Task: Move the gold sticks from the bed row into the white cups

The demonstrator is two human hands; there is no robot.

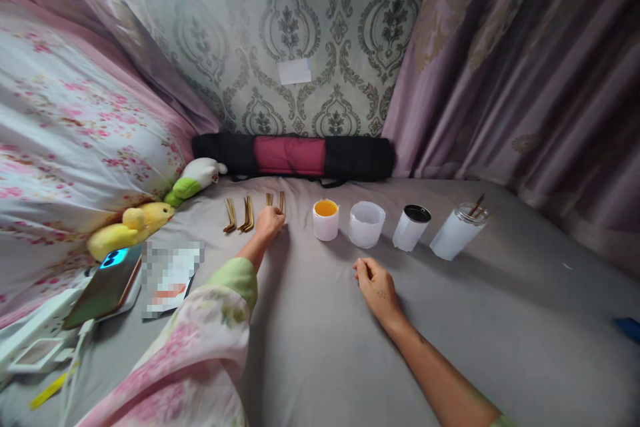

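Note:
My left hand (pixel 271 221) reaches over slender gold sticks (pixel 282 201), covering their lower ends with fingers pinched together. Left of it lie more gold sticks with bent ends, one group (pixel 247 215) close by and another (pixel 230 215) further out. My right hand (pixel 379 288) rests on the sheet with its fingers curled and nothing visible in them. Beyond it stand a white cup with an orange inside (pixel 326 221), a wide translucent white cup (pixel 367 227), a white-wrapped can with a dark inside (pixel 411 230) and a white-wrapped jar (pixel 456 233) holding thin brown sticks.
A black and red rolled bag (pixel 290 155) lies along the wall. At left are plush toys (pixel 135 225), a phone (pixel 107 283), a blurred-out packet (pixel 173 277) and a white power strip (pixel 43 310) with cables. Curtains hang on both sides of the grey sheet (pixel 320 347).

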